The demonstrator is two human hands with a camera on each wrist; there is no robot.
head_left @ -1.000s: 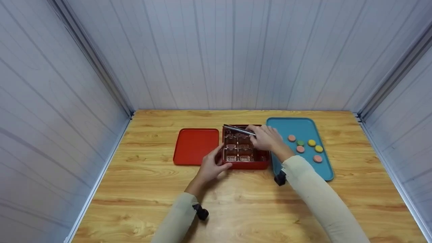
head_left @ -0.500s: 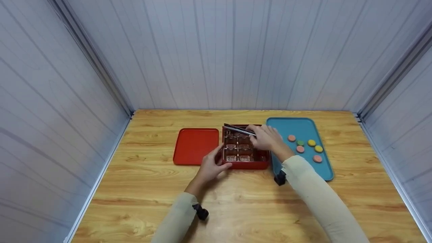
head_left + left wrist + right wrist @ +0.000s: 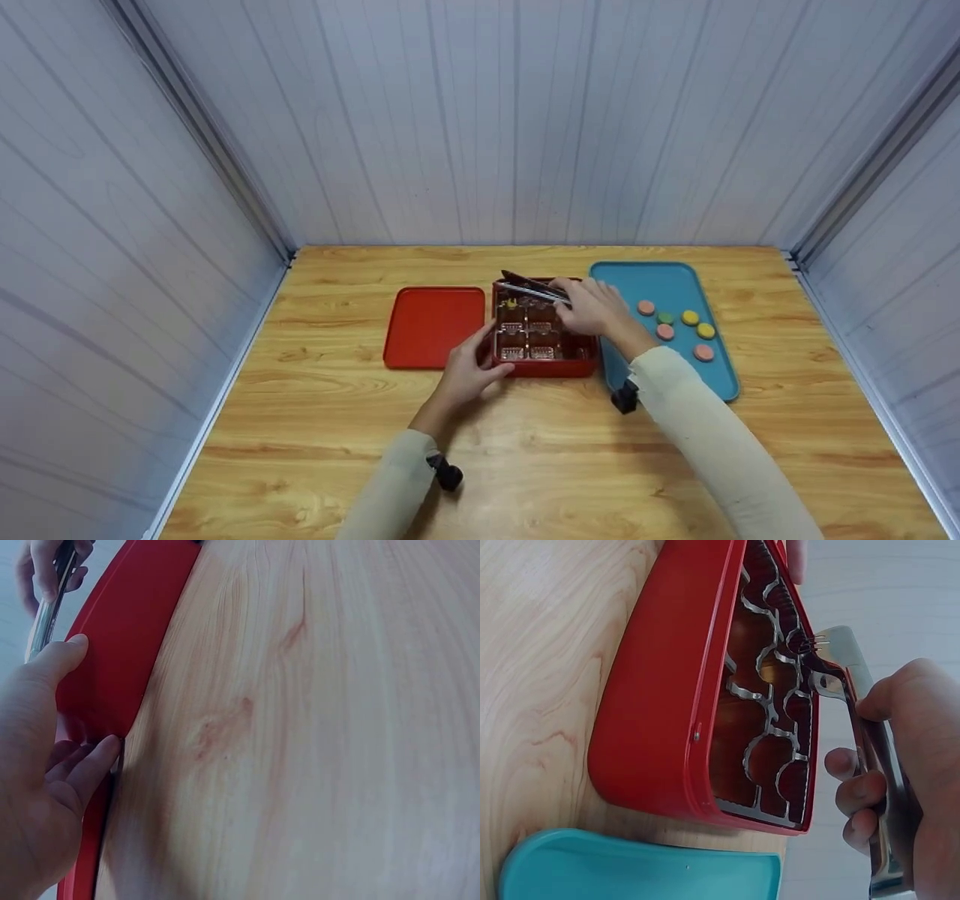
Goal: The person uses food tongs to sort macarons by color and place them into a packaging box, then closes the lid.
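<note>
In the head view, a red box with a clear divided insert stands mid-table. My left hand holds its front left corner, thumb on the front wall and fingers along the left side. My right hand grips metal tongs over the back of the box; their two arms stand apart at the tips. Under the tips, a small yellow piece shows in the back left compartment. From the right wrist, the tongs reach across the far rim, thumb on one arm and fingers round the other.
A red lid or shallow tray lies left of the box, beside my left hand. On the right, a blue tray bears several macaron-like rounds in pink, yellow and green. A pale panel wall rises behind the table.
The tongs' arms have spread apart at the tips, and the yellow piece has come into sight below them. My left hand and the box stay where they were.
</note>
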